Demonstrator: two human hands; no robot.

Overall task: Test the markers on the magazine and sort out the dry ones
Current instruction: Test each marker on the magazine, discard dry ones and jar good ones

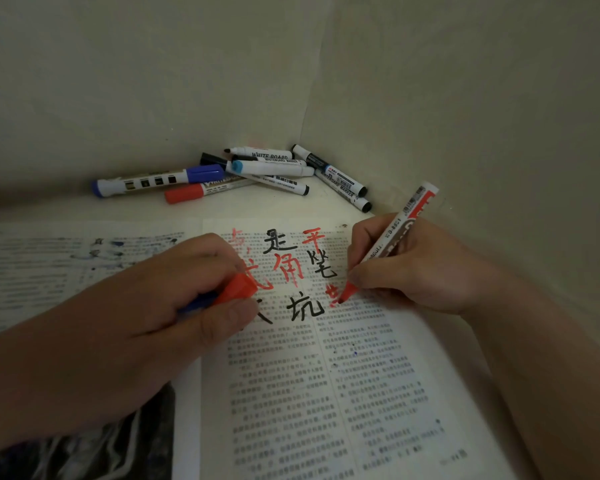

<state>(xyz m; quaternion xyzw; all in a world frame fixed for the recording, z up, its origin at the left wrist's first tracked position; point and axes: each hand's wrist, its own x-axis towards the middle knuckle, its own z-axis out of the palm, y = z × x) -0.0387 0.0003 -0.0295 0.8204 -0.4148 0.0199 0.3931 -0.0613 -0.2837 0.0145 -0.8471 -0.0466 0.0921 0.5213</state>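
Note:
An open magazine (343, 375) lies on the white surface, its right page marked with black and red handwritten characters. My right hand (413, 268) holds an uncapped red marker (392, 237), whose tip touches the page beside a fresh red stroke. My left hand (153, 306) rests on the magazine, closed on a red cap (238, 289) and something blue (196, 303) beneath it, mostly hidden by my fingers. A pile of several whiteboard markers (267, 171) lies in the far corner, with blue, red, light-blue and black caps.
Two pale walls meet in a corner right behind the marker pile. A blue-capped marker (156, 180) and a red-capped marker (205, 191) lie at the pile's left. A dark patterned cloth (94, 445) shows at the bottom left, under the magazine's edge.

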